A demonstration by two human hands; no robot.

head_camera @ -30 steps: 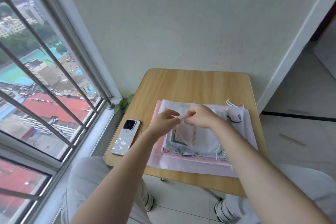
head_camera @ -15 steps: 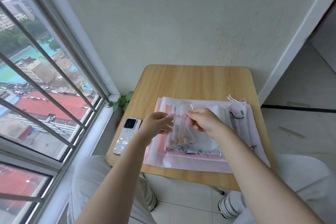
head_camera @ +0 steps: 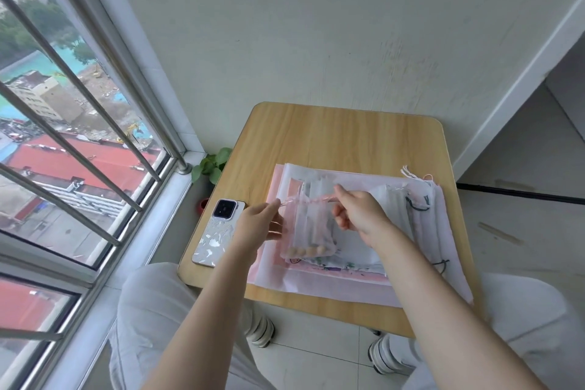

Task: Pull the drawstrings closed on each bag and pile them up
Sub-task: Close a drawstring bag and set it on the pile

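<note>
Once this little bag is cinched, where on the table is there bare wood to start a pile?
The far part of the table, between the wall and the stack of flat bags, is bare wood. A narrower strip runs along the left edge beyond the phone. The near and right side is crowded by the stack and both hands holding the sheer bag.

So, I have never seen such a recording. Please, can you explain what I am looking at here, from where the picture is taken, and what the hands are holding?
There is no machine: a person wears a camera on the head, looking down at their own arms. The left hand and right hand each pinch a pink drawstring of a small sheer bag with round beads at its bottom, lifted above a wooden table. A stack of flat bags and a phone lie there.
</note>
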